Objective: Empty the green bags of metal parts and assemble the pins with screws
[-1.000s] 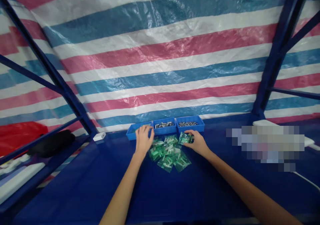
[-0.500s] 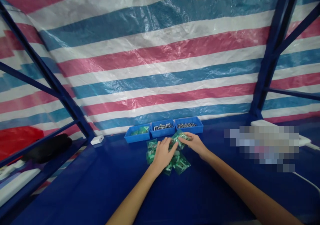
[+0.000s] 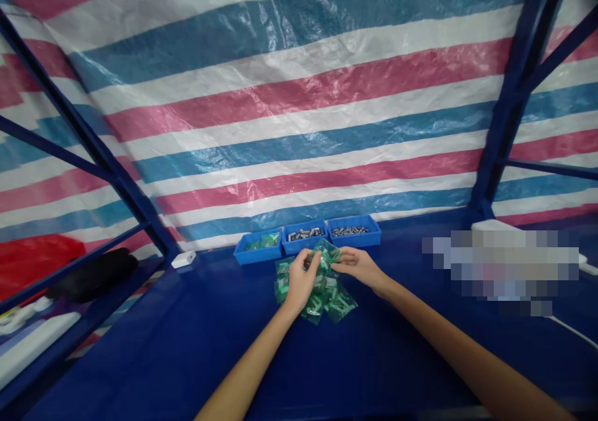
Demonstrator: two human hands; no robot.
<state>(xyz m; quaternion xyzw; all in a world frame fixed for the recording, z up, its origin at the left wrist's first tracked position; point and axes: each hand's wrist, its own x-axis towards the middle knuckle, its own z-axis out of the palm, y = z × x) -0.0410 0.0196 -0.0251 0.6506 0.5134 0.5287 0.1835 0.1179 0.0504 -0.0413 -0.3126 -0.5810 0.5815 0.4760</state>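
A small green plastic bag (image 3: 322, 251) is held up just above a pile of similar green bags (image 3: 341, 302) on the blue table. My left hand (image 3: 303, 279) pinches the left side of this bag between thumb and fingers. At its right edge, my right hand (image 3: 363, 269) has its fingers closed on the bag too. Small light-coloured pieces show through the film of the bags, too small to name. Part of the pile is hidden behind my left hand.
Behind the pile stand three blue trays in a row: the left tray (image 3: 255, 257) holds green bags, the middle tray (image 3: 303, 245) and right tray (image 3: 359, 239) small metallic parts. A white adapter (image 3: 184, 259) lies left. Blurred items and a white cable (image 3: 572, 329) are at right.
My left hand has gone from resting spread over the pile to pinching the bag. The bag has shifted slightly left, and my right fingers have moved to its right edge.
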